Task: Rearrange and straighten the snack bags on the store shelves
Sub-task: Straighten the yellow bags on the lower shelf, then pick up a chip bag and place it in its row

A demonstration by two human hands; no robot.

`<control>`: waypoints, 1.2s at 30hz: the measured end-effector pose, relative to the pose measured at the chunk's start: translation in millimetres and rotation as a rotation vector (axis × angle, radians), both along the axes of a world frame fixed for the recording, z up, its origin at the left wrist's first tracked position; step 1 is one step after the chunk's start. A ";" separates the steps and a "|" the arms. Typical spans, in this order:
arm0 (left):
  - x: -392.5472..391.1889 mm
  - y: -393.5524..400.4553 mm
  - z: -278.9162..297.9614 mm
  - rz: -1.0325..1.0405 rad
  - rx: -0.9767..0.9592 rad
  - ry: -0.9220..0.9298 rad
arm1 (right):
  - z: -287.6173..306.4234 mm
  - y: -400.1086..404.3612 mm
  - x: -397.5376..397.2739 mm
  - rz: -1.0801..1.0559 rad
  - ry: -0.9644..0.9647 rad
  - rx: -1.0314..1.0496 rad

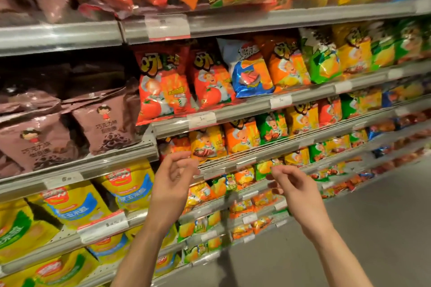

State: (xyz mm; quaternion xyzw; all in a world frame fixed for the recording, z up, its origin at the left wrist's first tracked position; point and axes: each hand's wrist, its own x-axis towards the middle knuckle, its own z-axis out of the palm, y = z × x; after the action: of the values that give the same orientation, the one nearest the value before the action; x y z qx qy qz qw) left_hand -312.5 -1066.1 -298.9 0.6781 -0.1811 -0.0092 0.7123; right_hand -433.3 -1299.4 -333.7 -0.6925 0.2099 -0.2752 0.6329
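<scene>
Grey metal store shelves (245,22) run away rightward, packed with glossy snack bags. Your left hand (171,178) and right hand (291,184) hover empty, fingers loosely curled, before the shelf edge under the leaning blue-and-white foil bag (250,70), likely next to straighten.

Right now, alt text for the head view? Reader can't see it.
Two bare hands, left hand and right hand, hover empty with loosely curled fingers before store shelves of snack bags. A blue bag stands among red and orange ones; brown bags sit at left.
</scene>
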 end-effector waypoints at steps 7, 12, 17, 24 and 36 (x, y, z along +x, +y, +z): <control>22.8 -119.7 -3.4 -0.055 -0.003 0.063 | -9.0 -103.3 -0.6 -0.116 0.014 0.019; 44.0 -221.6 -11.4 -0.129 -0.017 0.119 | -11.8 -190.6 3.0 -0.205 0.029 -0.051; 59.9 -307.4 -7.6 -0.203 0.072 -0.015 | 3.2 -277.7 4.8 -0.241 0.030 -0.153; 61.5 -370.3 -16.7 -0.167 0.178 -0.028 | -0.8 -361.0 8.2 -0.231 0.047 -0.163; 0.9 -458.7 -33.9 0.148 0.194 0.086 | -26.4 -507.1 25.0 0.065 0.092 -0.207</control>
State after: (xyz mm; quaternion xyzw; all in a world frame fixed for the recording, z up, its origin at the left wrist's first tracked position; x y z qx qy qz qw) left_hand -311.6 -1524.7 -332.9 0.7542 -0.0981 -0.0034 0.6492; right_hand -408.2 -1806.5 -360.0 -0.7726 0.1863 -0.2428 0.5562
